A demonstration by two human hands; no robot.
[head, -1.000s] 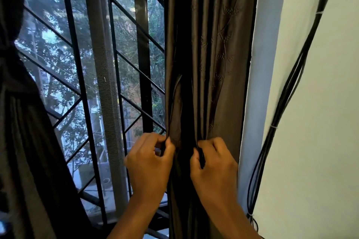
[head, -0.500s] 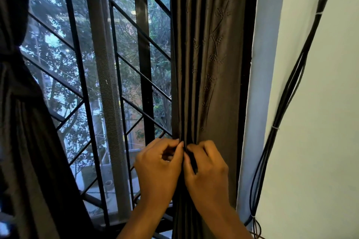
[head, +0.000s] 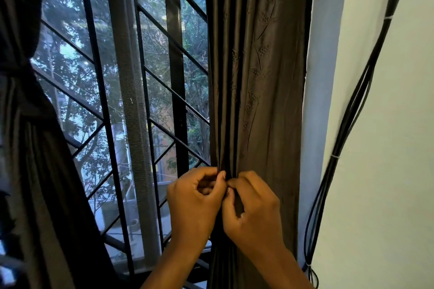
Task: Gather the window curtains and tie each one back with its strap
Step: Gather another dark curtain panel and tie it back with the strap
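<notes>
Since a second ago both hands closed together, bunching the right curtain (head: 256, 82) tighter. Left hand (head: 195, 202) and right hand (head: 254, 209), thumbs touching, fingers curled pinching its folds, lower centre.

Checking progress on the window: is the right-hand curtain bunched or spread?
Bunched. The right curtain hangs in tight folds, pinched together by the left hand and right hand.

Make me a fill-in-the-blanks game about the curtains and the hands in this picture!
1. Both hands, the left hand and the right hand, pinch the ____ curtain.
2. The left curtain is already ____ back.
3. Black cables run down the white ____ on the right.
4. Behind the metal window grille, outside, you see green ____.

Missing words: right; tied; wall; trees
</notes>
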